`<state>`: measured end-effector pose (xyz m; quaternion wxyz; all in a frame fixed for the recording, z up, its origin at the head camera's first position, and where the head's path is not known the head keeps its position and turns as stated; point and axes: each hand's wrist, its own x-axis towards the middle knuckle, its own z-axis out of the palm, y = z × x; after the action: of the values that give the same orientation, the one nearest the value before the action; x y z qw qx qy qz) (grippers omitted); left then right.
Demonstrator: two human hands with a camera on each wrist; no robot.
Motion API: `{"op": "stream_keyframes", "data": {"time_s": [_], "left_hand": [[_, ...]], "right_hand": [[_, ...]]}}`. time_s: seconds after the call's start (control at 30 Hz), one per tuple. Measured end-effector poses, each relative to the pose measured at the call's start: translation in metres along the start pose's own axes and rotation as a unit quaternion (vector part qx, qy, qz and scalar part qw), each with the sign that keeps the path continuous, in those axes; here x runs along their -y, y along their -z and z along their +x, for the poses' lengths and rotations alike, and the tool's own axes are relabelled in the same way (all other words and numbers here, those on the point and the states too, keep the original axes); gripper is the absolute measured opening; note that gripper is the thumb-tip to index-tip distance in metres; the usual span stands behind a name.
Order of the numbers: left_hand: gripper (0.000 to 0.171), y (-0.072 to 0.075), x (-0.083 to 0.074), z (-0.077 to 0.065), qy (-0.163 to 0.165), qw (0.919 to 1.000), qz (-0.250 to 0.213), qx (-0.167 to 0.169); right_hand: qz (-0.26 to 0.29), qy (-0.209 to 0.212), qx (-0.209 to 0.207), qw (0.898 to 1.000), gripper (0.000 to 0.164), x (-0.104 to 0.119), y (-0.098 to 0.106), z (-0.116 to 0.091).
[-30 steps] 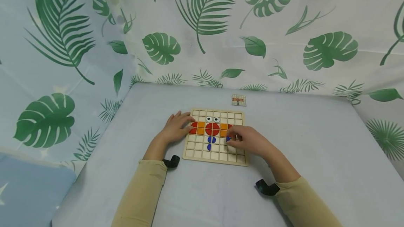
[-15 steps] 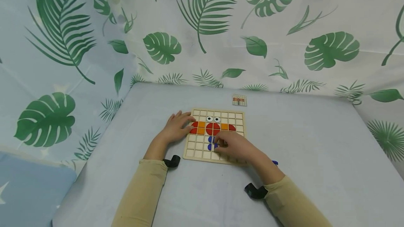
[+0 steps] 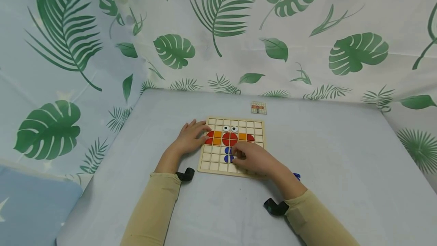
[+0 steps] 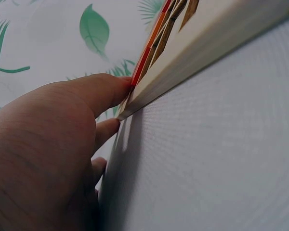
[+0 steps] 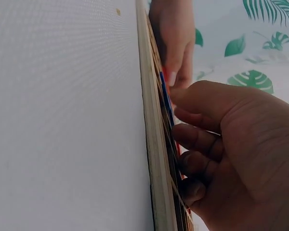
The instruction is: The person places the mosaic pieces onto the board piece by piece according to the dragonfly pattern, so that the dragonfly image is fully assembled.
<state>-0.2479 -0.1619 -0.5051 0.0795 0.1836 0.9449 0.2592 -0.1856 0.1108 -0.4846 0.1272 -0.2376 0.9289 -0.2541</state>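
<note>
A wooden grid board (image 3: 211, 166) lies on the table, bearing red, orange and blue pieces and two eye pieces (image 3: 230, 128). My left hand (image 3: 189, 138) rests at its left edge, with fingers fairly straight and the thumb on a red piece (image 3: 209, 141). Over the lower middle of the board, my right hand (image 3: 254, 156) pinches a small blue half-round piece (image 3: 231, 159) between thumb and forefinger. That piece sits right beside another blue half-round (image 3: 227, 158). The right hand covers the board's lower right cells. In the right wrist view, blue pieces (image 5: 166, 94) show by the right fingertips.
A small pattern card (image 3: 258, 107) lies behind the board. More blue pieces (image 3: 297, 176) lie on the table (image 3: 327, 143) to the right, partly hidden by the right forearm. A leaf-print cloth (image 3: 239, 67) hangs behind the table.
My right hand has moved left across the board with the blue piece, to the lower blue half-round, and has stayed there over the last half second. The left hand has not moved.
</note>
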Motion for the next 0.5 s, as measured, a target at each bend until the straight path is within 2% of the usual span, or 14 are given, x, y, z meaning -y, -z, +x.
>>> {"op": "stream_keyframes", "data": {"time_s": [0.13,0.37,0.5], "left_hand": [[0.033,0.0002,-0.0008,0.0002,0.0,1.0,0.001,-0.003],[0.032,-0.0009,0.0011,0.0007,-0.002,1.0,0.001,-0.003],[0.032,-0.0016,0.0018,0.0012,-0.003,1.0,0.001,-0.001]], "right_hand": [[-0.011,0.005,-0.005,1.0,0.008,0.0004,0.0008,0.0],[-0.045,0.004,-0.019,0.999,0.007,0.0042,-0.0026,-0.0012],[-0.024,-0.006,-0.025,0.999,0.006,0.0028,-0.0037,-0.0001]]}}
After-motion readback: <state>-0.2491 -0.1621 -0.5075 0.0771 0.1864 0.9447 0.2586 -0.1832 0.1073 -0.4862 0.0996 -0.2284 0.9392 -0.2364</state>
